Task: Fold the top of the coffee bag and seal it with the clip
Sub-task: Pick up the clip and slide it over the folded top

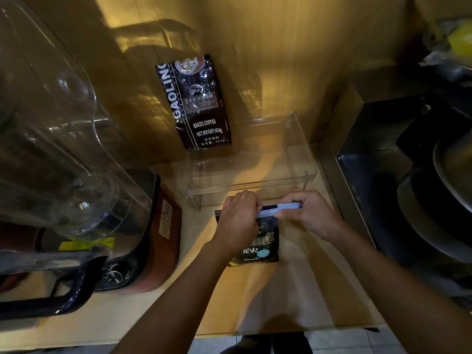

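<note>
A small black coffee bag stands on the wooden counter in front of me. My left hand grips the bag's top left and covers that corner. A long pale blue clip lies across the folded top edge. My right hand pinches the clip's right end between thumb and fingers. The left end of the clip is hidden behind my left hand.
A second, larger black coffee bag leans on the back wall. A clear plastic tray stands just behind my hands. A blender with a clear cover fills the left. Dark metal pans sit at the right.
</note>
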The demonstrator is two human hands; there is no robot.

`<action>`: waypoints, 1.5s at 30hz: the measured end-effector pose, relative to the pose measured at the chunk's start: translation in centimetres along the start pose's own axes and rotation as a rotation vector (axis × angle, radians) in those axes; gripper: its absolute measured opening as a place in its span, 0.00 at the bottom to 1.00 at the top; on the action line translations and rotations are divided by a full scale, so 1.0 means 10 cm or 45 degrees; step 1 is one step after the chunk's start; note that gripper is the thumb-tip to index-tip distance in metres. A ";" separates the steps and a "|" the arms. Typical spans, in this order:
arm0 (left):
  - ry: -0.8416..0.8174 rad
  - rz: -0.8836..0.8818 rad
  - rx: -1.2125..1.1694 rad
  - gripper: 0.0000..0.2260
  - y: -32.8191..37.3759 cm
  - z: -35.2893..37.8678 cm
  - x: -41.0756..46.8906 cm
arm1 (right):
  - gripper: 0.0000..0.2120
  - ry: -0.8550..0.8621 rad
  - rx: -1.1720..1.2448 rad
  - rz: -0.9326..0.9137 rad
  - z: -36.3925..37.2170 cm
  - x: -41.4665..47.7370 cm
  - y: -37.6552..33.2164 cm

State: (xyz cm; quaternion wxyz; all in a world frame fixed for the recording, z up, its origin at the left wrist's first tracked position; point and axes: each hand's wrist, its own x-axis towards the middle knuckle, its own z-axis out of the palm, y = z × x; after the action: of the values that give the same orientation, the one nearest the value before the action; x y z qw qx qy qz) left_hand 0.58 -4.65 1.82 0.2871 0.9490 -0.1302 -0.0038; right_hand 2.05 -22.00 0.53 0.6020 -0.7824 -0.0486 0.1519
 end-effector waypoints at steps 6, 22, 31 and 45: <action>-0.053 0.015 0.008 0.08 -0.02 -0.03 -0.01 | 0.06 0.050 -0.004 -0.059 0.15 0.05 0.02; 0.068 0.114 0.056 0.03 -0.04 -0.03 0.03 | 0.11 0.179 0.127 0.101 -0.03 -0.06 0.12; 0.073 0.089 -0.021 0.04 -0.02 -0.02 0.01 | 0.11 0.111 0.126 -0.073 0.15 0.01 0.07; 0.084 0.053 -0.073 0.04 -0.05 0.00 0.04 | 0.12 0.082 -0.027 -0.122 0.15 0.08 0.19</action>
State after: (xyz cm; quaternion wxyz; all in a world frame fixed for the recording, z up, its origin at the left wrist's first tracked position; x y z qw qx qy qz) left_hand 1.09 -4.39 1.58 0.3183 0.9371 -0.1401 0.0297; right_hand 2.19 -20.91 -1.82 0.6014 -0.7901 -0.0682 0.0971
